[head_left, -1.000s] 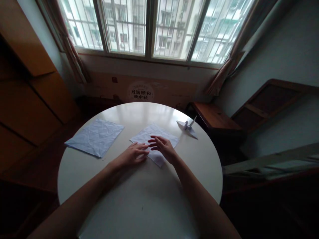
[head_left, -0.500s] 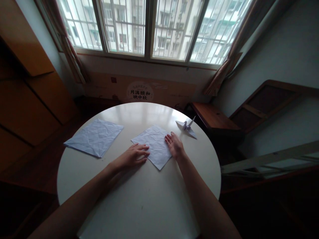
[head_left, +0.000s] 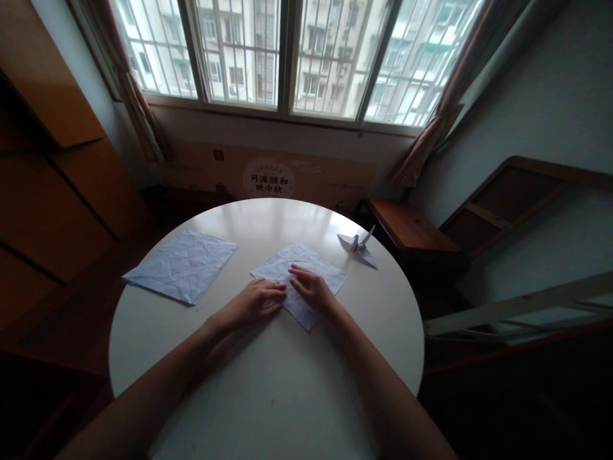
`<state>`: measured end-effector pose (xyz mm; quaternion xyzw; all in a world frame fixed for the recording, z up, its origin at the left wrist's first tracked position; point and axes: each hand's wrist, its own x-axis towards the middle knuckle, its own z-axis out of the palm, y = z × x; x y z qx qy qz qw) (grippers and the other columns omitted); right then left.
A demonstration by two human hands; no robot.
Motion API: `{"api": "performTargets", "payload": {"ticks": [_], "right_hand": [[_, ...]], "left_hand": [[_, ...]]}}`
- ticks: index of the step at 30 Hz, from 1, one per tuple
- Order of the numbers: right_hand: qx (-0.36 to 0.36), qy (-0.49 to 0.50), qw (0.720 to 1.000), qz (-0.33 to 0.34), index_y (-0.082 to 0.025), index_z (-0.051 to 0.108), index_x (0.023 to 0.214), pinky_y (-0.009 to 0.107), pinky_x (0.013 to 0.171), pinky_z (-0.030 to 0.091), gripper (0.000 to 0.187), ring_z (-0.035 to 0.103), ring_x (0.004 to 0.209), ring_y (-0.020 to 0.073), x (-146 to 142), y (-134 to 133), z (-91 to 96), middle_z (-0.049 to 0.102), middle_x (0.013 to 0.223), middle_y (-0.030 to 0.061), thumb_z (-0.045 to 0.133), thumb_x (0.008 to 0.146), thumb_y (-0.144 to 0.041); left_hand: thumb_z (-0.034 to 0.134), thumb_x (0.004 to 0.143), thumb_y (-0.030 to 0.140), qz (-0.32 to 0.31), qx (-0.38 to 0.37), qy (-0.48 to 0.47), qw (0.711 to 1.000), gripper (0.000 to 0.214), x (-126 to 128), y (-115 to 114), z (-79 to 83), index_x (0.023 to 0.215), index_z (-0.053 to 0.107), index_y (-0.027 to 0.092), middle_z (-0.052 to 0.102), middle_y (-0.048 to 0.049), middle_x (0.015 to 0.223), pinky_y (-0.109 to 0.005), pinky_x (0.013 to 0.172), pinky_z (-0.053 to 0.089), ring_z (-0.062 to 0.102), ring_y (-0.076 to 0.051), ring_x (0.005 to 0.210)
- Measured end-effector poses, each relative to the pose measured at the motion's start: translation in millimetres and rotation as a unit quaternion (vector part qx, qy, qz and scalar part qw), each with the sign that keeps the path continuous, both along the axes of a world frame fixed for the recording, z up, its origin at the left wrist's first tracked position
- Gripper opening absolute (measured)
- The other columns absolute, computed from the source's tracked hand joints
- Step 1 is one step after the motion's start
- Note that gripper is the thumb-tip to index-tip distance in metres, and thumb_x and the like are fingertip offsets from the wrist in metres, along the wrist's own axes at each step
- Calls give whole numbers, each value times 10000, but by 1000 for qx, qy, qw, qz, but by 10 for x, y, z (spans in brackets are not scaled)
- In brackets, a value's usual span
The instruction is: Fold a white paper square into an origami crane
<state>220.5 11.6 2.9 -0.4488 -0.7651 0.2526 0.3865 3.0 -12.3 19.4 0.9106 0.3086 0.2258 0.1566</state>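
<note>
A creased sheet of paper [head_left: 310, 254] lies turned like a diamond on the white round tabletop [head_left: 272, 383], one corner pointing toward the person, with both hands at it. The left hand [head_left: 258, 299] sits at its near left edge, fingers lightly bent and a little apart, with no grip to be seen. The right hand [head_left: 312, 289] reaches across from the right, fingers loosely stretched out over the middle of the sheet, holding nothing; whether its fingertips press on the paper is hard to tell. The step in hand looks to be smoothing and steadying the sheet, which lies nearly flat. The next move seems to call for the left hand to pin the edge while the right presses out the creases evenly. A larger crumpled sheet [head_left: 182, 265] lies to the left, and a folded paper bird [head_left: 358, 246] stands beyond the right hand, near the rim.
</note>
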Motion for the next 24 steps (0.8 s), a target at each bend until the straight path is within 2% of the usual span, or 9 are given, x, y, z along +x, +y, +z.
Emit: {"api": "performTargets", "payload": {"ticks": [4,8,11,13,15,19,22,24], "right_hand": [[-25,-96,994,-51,-156,661,1183,406,1090,389,374,516,1267,241,139,56,-19,557,1350,141,555,872,-336],[-52,-225,961,-153,-160,588,1278,484,1135,285,444,324,1396,292,307,56,-8,463,1439,138,560,874,-341],[-57,-263,935,-232,-182,564,1299,567,1124,233,453,324,1386,331,359,26,4,440,1454,149,540,893,-382],[-44,-259,934,-243,-176,573,1287,580,1120,223,427,331,1380,339,345,14,15,450,1442,164,528,903,-358],[-20,-236,949,-208,-166,571,1291,558,1132,222,419,324,1389,324,292,8,27,447,1445,164,514,913,-336],[4,-196,979,-60,-198,534,1338,515,1148,223,451,291,1415,284,107,-20,29,396,1489,125,462,942,-402],[-2,-212,977,21,-247,529,1348,515,1156,199,453,270,1424,291,-12,-66,14,375,1506,95,474,939,-433],[-3,-235,971,30,-263,523,1356,513,1163,169,453,256,1428,294,-48,-94,8,367,1510,88,424,958,-455]], "left_hand": [[608,877,294,2,-4,-3,1000,257,3,11,-5,1117,681,236,642,-78,1257,-420,1031,416,574,-243,1185],[611,872,296,8,-9,10,1000,255,-1,11,-22,1113,675,241,633,-73,1273,-415,1044,394,569,-238,1195],[581,891,300,20,-12,27,999,264,5,-19,-6,1142,653,257,626,-62,1286,-437,1078,339,559,-227,1209],[567,901,304,28,-6,39,999,272,21,-49,17,1162,635,276,644,-48,1258,-470,1094,296,575,-224,1186],[548,913,294,36,4,43,998,280,46,-73,38,1183,622,288,694,-35,1157,-478,1085,292,628,-210,1086],[518,923,242,36,16,23,999,292,101,-84,45,1193,624,269,730,-19,906,-385,966,414,670,-169,852],[546,905,266,36,24,29,999,219,126,-82,4,1088,666,251,698,-45,993,-351,910,451,647,-192,936],[555,900,313,61,29,36,997,225,131,-86,-40,1092,650,244,648,-68,1156,-376,973,427,595,-221,1093]]}}
